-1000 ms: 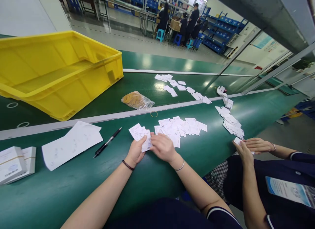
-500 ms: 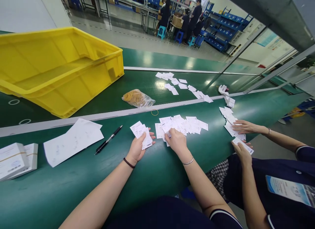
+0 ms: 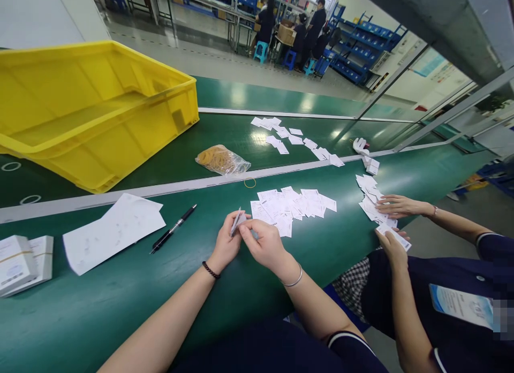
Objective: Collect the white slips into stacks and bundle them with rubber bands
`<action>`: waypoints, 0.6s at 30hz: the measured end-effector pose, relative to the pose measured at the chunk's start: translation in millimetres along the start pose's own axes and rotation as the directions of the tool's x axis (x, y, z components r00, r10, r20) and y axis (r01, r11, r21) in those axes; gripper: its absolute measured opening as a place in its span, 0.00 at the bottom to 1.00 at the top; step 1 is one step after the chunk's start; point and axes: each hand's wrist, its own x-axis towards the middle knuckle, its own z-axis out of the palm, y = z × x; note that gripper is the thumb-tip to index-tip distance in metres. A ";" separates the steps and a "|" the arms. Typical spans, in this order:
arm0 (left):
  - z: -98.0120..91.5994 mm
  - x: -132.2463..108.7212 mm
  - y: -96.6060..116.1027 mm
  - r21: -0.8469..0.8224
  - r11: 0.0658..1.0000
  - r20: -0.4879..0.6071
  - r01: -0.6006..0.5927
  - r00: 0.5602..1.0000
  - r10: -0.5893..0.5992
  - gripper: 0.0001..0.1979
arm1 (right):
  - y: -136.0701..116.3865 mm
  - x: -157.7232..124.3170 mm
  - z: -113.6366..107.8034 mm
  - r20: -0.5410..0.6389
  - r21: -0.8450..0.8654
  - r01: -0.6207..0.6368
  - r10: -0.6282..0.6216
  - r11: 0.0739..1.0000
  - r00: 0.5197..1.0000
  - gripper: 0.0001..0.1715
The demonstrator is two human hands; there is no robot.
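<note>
My left hand [image 3: 225, 243] is closed around a small stack of white cards [image 3: 237, 221], which it holds up on edge above the green table [image 3: 249, 298]. Against that stack, my right hand [image 3: 265, 242] pinches with thumb and fingers at the cards' right side. Just beyond and to the right lies a spread pile of loose printed cards [image 3: 295, 204]. A black pen [image 3: 173, 229] and white paper sheets [image 3: 116, 231] lie left of my hands. Banded card stacks [image 3: 20, 263] sit at the far left.
A yellow bin [image 3: 100, 116] stands at the back left, beside a bag of rubber bands [image 3: 220, 160]. More cards [image 3: 295, 139] lie on the rear belt. On the right, a co-worker's hands [image 3: 395, 244] handle cards.
My right hand has moved left from the loose pile to the stack in my left hand. The held cards have turned from facing up to on edge.
</note>
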 end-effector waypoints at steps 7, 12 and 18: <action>3.7 10.7 -0.1 -0.460 0.866 -0.056 0.197 0.967 -0.250 0.19 | 81.4 24.8 -42.8 0.098 -0.518 -0.306 0.411 0.799 0.906 0.22; 4.4 9.7 7.2 -0.508 0.827 -0.036 0.240 0.954 -0.298 0.19 | 95.8 20.7 -26.3 0.083 -0.686 -0.227 0.383 0.692 0.920 0.28; 2.8 9.2 15.1 -0.506 0.800 0.015 0.323 0.930 -0.366 0.19 | 89.0 19.6 -20.6 0.053 -0.750 -0.065 0.158 0.658 0.986 0.11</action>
